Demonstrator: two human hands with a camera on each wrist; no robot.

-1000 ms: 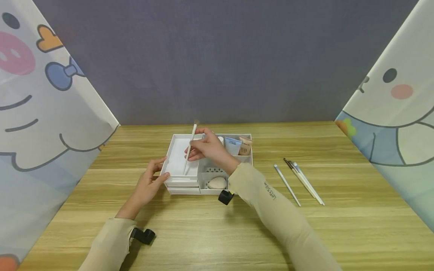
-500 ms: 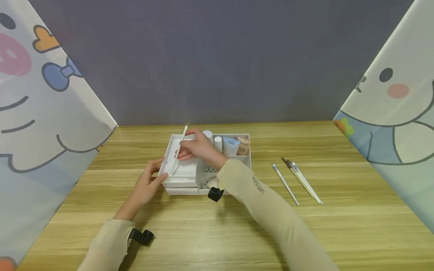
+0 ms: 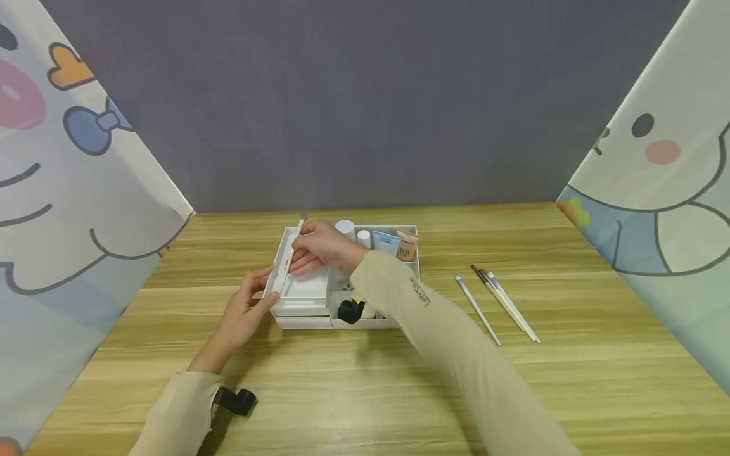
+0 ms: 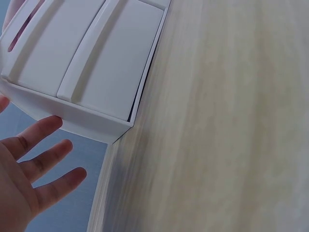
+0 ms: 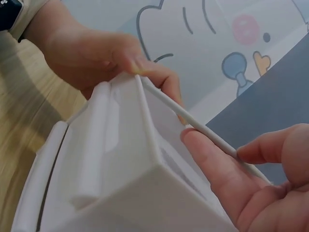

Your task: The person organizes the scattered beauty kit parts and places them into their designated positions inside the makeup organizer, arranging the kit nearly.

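Note:
A makeup brush [image 3: 293, 252] with a pale handle is pinched between thumb and fingers of my right hand [image 3: 326, 246]. It slants over the left tray of a white cosmetics organizer [image 3: 301, 311], bristles at the far upper end, handle end near the tray's front left corner. In the right wrist view, the brush handle [image 5: 207, 131] runs along the tray's rim. My left hand [image 3: 239, 315] rests against the organizer's left side, thumb at the front corner. In the left wrist view, its fingers [image 4: 41, 162] are spread and fairly straight beside the wall.
Several makeup brushes [image 3: 507, 305] lie on the wooden table [image 3: 353, 386] to the right. Behind my right hand, the organizer holds white-capped bottles [image 3: 364, 237], a blue tube [image 3: 386, 243] and a beige tube [image 3: 407, 246]. My right forearm partly covers its front compartments.
My right hand has moved left with the brush, toward the tray's left side. The left hand has stayed at the organizer's side. More of the bottles shows now.

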